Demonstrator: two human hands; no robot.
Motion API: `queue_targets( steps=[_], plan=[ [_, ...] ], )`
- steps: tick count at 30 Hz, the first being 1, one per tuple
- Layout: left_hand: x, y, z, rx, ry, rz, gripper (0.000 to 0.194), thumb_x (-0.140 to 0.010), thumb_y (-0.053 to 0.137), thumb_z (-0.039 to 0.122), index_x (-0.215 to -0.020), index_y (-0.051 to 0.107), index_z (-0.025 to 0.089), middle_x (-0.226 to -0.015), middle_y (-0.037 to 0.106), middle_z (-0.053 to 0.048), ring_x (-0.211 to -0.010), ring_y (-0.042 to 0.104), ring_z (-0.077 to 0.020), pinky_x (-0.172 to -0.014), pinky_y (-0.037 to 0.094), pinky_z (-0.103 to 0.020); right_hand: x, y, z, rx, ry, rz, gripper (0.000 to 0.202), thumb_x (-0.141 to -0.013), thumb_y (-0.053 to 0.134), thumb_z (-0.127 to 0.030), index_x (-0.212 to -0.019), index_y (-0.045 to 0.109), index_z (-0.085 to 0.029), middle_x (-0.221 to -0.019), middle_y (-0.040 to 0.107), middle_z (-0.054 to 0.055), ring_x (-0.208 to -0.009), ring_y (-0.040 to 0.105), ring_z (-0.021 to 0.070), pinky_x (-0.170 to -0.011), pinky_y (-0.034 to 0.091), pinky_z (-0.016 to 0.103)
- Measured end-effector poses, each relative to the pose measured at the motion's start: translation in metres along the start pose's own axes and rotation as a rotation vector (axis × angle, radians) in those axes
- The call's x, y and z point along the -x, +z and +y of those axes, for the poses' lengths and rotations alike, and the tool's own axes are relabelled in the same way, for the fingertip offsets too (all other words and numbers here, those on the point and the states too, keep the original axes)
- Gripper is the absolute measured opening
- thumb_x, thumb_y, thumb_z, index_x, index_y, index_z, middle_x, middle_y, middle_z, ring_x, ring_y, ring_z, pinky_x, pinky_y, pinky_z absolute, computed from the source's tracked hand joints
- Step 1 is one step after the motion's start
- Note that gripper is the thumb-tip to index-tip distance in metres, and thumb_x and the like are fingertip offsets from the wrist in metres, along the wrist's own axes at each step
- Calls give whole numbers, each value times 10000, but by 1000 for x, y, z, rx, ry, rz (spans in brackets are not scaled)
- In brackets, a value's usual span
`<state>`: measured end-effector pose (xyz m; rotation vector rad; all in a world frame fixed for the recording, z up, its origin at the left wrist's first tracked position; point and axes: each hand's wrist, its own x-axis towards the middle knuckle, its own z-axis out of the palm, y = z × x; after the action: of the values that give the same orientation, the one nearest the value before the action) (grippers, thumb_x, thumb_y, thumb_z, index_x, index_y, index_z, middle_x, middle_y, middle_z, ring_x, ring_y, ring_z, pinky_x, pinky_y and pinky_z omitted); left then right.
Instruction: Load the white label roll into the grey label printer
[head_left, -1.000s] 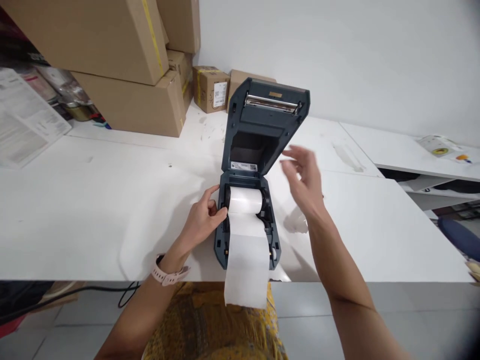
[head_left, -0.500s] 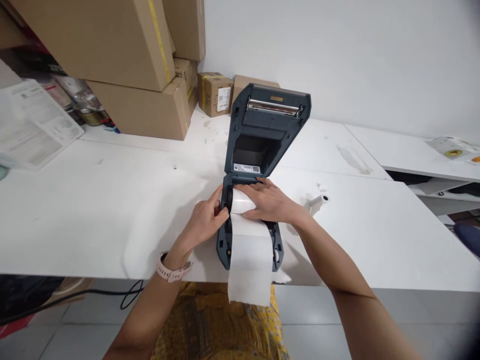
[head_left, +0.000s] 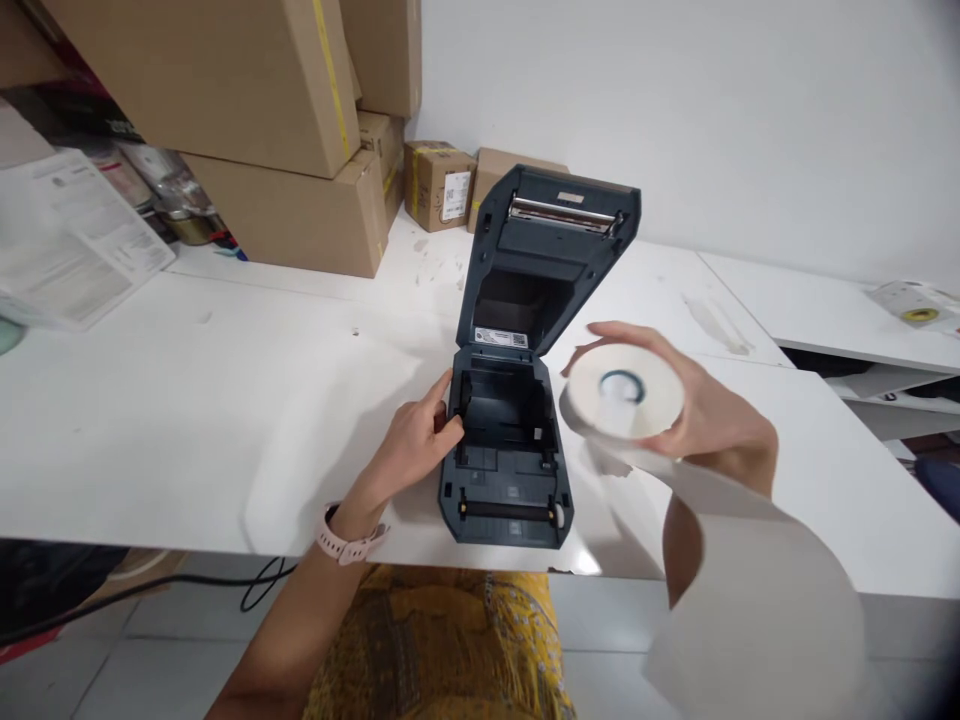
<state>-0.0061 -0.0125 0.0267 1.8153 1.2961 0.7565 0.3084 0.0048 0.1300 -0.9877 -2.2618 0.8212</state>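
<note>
A dark label printer (head_left: pixel 506 470) stands on the white table with its lid (head_left: pixel 547 260) raised and its paper bay bare. My left hand (head_left: pixel 418 432) is closed on the printer's left side wall, index finger along the rim and thumb reaching over the inner edge. Right of the printer, clear of it, my right hand (head_left: pixel 701 400) grips a white label roll (head_left: pixel 660 388) from behind, its core facing me. A loose strip of label paper (head_left: pixel 765 600) trails from the roll down to the right, blurred by motion. The roll hides part of the table behind it.
Cardboard boxes (head_left: pixel 285 215) are stacked at the back left, with a small taped box (head_left: pixel 439 185) near the wall. Papers in a clear sleeve (head_left: pixel 79 235) lie at far left. A shelf opening (head_left: pixel 847 365) is at the right. Cables (head_left: pixel 195 582) hang below the table's front edge.
The label roll has come out of the printer bay and moved right in my right hand, its strip swinging right. My left hand has stayed at the printer's left side.
</note>
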Motion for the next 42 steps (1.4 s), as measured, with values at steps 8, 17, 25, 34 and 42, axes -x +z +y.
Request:
queue_targets(
  steps=[8,17,25,34,42],
  plan=[
    [1,3,-5,16,12,10,803,-944,469,374,-1657,279,58,-591,396,106,-553,410,-124,-581,349,-263,18,-3,79,31,404,215,644,-662,825,-348,-1237,554,-244,-1354,635,112,-1221,624,335,-1015,538,465],
    [0,2,-4,14,-5,26,780,-931,482,380,-1631,352,61,-602,442,95,-579,445,-128,-599,359,-272,26,-1,98,-53,531,12,691,-728,815,-359,-1357,539,-285,-1389,676,110,-1286,641,333,-1049,541,486],
    [0,2,1,38,-29,32,775,-930,499,383,-1626,367,69,-609,448,89,-592,441,-128,-583,353,-258,121,-24,140,-330,591,442,552,-800,776,-342,-1328,621,-294,-1436,696,122,-1429,582,298,-1170,447,516],
    [0,4,-8,54,7,43,751,-954,518,378,-1633,363,96,-613,379,102,-577,407,-116,-576,340,-246,113,13,141,-401,478,483,549,-796,785,-637,-1186,688,-262,-1009,809,75,-882,758,245,-821,619,428],
    [0,4,-6,34,4,26,776,-943,499,377,-1645,336,90,-614,445,91,-575,440,-126,-579,350,-262,30,27,26,-509,64,-263,532,-987,620,-554,-1407,615,-227,-1077,778,105,-922,740,225,-788,592,362]
  ],
)
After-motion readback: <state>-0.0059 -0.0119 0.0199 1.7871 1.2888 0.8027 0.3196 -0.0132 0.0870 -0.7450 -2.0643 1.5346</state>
